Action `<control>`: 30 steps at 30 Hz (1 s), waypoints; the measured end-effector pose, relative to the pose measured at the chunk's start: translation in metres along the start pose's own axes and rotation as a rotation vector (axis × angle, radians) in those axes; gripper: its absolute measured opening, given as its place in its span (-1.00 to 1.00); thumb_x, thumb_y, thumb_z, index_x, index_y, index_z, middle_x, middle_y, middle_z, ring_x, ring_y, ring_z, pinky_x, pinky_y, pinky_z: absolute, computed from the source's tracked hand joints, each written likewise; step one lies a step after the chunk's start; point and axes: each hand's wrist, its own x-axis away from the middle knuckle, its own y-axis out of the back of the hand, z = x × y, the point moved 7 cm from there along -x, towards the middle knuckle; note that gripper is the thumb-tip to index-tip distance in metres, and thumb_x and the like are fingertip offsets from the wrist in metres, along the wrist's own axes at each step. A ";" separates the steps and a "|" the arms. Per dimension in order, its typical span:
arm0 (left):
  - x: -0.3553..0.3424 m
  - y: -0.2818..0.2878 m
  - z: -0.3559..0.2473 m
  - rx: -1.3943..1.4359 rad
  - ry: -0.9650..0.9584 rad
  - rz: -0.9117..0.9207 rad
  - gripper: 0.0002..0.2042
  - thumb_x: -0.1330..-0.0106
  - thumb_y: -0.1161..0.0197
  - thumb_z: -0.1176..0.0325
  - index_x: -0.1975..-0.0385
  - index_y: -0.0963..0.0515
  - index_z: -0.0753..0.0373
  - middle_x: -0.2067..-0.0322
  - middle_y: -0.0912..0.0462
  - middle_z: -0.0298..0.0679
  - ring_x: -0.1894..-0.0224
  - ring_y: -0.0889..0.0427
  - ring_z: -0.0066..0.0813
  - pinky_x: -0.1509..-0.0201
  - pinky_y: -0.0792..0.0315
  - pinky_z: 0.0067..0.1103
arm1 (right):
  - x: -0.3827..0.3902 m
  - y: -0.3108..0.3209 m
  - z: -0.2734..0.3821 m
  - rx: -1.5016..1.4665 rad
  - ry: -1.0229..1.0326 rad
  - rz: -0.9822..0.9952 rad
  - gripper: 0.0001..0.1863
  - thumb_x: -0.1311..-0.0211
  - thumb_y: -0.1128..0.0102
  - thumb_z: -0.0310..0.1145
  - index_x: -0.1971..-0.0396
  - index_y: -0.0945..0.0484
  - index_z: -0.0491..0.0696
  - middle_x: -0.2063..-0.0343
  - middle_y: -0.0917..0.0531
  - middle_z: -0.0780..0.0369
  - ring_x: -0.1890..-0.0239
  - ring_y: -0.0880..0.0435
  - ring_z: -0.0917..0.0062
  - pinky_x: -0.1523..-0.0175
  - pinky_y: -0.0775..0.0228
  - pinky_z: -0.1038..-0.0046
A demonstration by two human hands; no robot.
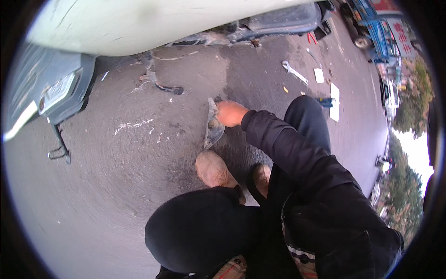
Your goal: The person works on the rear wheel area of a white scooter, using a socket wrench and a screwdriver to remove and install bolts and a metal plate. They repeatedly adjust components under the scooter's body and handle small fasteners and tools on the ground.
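Reaching forward from the right, my right hand [231, 113] is closed on the edge of a flat, dirty grey metal bracket [214, 129]. The bracket is long and roughly triangular, with a round hole or boss near its middle. It stands close over the pavement, its lower end just in front of my shoe [212, 169]. Whether it touches the ground or the shoe I cannot tell. My fingertips are partly hidden behind the hand. My left hand does not show in the picture.
Above hangs a vehicle's pale body panel [116, 25], with a dark underside part [278, 21] and a bent metal arm [160, 84] below. A grey bumper [86, 69] is left. Right lie a wrench [294, 72], red-handled pliers [311, 38], a blue can [326, 102] and a white sheet [335, 111].
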 end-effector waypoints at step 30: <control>0.057 0.025 -0.204 -0.427 -0.337 0.009 -0.56 -0.34 -0.34 0.02 0.06 -0.57 0.31 0.28 -0.69 -0.07 0.21 -0.70 -0.24 0.18 -0.58 -0.32 | 0.133 -0.117 -0.210 -0.448 -0.041 -0.385 -0.73 -0.25 -0.17 -0.31 0.33 -0.71 -0.22 0.41 -0.77 0.08 0.40 -0.80 0.28 0.31 -0.67 0.29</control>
